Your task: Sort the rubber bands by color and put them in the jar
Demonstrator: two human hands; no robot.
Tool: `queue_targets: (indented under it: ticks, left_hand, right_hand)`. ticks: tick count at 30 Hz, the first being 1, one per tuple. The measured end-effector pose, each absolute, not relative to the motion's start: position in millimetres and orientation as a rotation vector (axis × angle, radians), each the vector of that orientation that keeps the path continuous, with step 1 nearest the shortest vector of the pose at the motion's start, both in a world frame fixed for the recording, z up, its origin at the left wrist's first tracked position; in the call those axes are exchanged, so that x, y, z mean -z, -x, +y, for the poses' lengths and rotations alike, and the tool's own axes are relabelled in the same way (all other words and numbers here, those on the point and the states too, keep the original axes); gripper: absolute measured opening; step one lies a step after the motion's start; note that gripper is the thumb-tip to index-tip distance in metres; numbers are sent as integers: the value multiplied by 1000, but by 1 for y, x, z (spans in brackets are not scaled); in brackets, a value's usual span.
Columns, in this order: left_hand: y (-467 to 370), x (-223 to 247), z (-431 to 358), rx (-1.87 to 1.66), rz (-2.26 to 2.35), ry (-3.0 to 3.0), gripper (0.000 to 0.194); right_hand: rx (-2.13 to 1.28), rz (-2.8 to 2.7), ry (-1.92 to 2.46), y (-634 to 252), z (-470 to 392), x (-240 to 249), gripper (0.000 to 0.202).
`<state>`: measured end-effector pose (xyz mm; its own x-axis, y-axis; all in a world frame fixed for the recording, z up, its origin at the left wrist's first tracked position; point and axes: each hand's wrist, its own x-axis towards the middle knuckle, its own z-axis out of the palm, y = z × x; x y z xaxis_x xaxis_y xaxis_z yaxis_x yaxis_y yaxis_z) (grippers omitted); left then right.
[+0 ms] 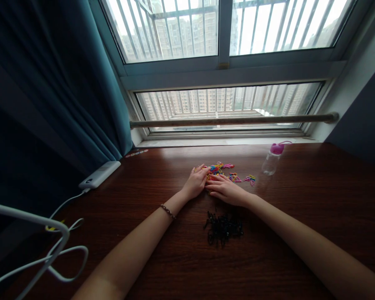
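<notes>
A heap of small multicoloured loops (218,167) lies on the table (318,187), just right of the frame's centre; the left hand (196,182) rests against its left edge and the right hand (227,190) lies along its near side, both unclenched with fingers extended, fingertips at the pieces; a few loose loops (250,180) sit a little to the right; below the hands, in the lower middle, is a tangled black pile (224,228); a bracelet (168,211) circles the left wrist; farther right stands a clear bottle (271,161) with a pink cap; at centre left a white box (100,175) joins a white cable (65,203); a blue curtain (71,79) fills the upper left; a horizontal bar (231,121) crosses the window (225,29) above.
</notes>
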<state>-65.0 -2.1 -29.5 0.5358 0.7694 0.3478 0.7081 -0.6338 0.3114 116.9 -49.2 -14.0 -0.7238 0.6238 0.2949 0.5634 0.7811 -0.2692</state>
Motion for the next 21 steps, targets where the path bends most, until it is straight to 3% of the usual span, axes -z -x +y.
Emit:
queue_targets:
  ticks: [8,17,21]
  left_hand:
    - [64,30,-4,-604,1419,-2571,43]
    - [61,29,-3,-461,1336,-2657,53]
    - [62,25,-6,-422,1263,-2675,49]
  right_hand:
    - [-140,-2440,1067,-145,-24,27,35]
    - [-84,-2053,1374,-178,2,40,31]
    - [-87,-2007,1450,-180,1,40,30]
